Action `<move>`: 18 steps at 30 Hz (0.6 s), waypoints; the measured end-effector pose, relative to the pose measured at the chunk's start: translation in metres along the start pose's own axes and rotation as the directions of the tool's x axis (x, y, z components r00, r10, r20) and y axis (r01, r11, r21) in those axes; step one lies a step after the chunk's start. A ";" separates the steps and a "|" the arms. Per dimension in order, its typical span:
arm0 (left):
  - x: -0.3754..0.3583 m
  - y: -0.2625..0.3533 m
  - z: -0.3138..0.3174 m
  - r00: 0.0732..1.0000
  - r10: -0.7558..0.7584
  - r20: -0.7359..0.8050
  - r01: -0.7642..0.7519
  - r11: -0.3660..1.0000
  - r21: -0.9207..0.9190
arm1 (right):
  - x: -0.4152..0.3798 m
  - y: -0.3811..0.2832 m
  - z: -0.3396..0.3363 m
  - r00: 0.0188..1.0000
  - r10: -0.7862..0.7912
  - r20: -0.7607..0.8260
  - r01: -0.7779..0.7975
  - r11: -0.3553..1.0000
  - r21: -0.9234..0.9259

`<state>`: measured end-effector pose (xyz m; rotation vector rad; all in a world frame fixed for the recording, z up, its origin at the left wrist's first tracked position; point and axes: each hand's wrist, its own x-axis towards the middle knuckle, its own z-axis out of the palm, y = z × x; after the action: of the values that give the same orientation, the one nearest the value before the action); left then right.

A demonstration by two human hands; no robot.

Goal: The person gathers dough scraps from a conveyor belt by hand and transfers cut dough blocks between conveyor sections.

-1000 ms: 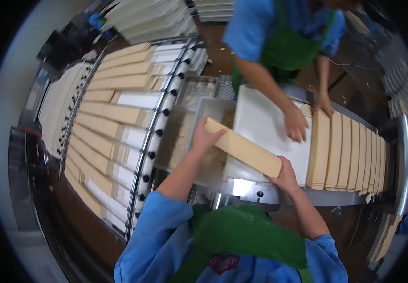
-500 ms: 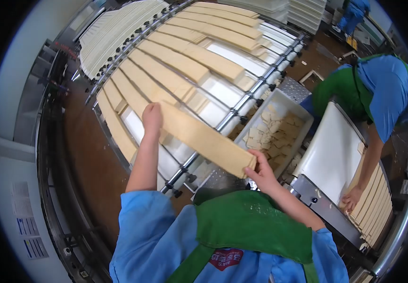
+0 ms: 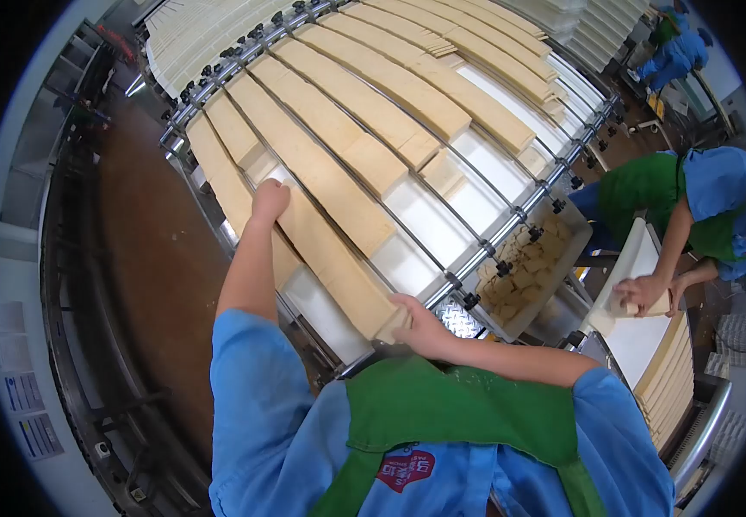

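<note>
The long flat tan slab (image 3: 330, 250) lies between my hands on the white conveyor lane (image 3: 334, 319), among parallel slabs. My left hand (image 3: 268, 200) clasps its far end; my right hand (image 3: 416, 323) grips the near end. Right of my right hand sits a grey bin of offcuts (image 3: 524, 267).
</note>
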<state>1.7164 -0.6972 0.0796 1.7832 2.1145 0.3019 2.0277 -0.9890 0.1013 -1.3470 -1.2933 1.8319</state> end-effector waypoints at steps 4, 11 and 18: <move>0.056 -0.031 0.005 0.978 0.208 -0.027 -0.207 0.978 0.031 | 0.037 0.004 0.011 0.994 0.000 -0.108 0.002 1.000 0.020; 0.035 -0.039 -0.034 0.944 0.268 -0.194 -0.274 0.962 -0.008 | 0.089 -0.007 0.014 0.998 -0.024 -0.064 0.035 0.982 0.187; 0.005 -0.025 -0.036 0.862 0.034 -0.506 -0.282 0.861 -0.423 | 0.126 -0.050 0.021 0.977 0.067 0.205 -0.112 0.970 0.218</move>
<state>1.6784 -0.6944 0.1019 1.6860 1.9221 1.3326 1.9549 -0.8723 0.0942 -1.1413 -1.0886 2.1481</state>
